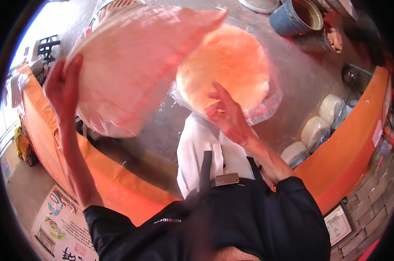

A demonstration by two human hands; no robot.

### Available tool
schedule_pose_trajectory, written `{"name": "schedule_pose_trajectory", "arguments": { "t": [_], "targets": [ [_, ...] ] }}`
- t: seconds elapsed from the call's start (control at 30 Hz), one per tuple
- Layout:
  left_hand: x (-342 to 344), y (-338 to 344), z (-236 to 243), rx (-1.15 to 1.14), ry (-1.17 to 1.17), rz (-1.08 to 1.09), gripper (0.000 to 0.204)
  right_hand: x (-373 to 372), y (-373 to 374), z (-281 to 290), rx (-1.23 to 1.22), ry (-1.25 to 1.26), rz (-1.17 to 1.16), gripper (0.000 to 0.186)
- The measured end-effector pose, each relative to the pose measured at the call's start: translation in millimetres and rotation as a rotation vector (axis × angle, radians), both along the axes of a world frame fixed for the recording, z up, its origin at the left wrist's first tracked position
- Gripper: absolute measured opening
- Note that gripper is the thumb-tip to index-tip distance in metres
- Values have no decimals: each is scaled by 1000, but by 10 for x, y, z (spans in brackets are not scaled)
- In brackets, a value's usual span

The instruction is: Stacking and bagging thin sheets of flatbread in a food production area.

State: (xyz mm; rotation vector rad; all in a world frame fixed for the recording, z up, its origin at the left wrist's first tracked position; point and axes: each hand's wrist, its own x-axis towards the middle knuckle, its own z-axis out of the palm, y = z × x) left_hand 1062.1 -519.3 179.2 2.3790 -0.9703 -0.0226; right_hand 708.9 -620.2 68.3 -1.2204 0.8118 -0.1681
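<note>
Beneath the flat, spread right hand (227,115) a round dough sheet (225,69) was pressed, while a plastic-wrapped stack (131,61) was pinched by the left hand (64,89).

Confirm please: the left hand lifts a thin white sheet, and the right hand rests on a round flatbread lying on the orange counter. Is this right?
Not quite. The left hand does lift the thin white sheet, and the right hand rests on the round flatbread, but the head view shows the flatbread lying on the grey metal table, not on the orange counter.
</note>
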Motion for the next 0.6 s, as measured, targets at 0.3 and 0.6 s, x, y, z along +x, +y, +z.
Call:
{"name": "schedule_pose_trajectory", "arguments": {
  "t": [0.3,0.6],
  "targets": [
    [-2331,-399,-358,-209,286,-291,36,-1066,-79,-145,117,31,-274,57],
    [-3174,-687,-1493,35,385,-278,24,-2139,-176,-2264,29,269,-391,48]
  ]
}}
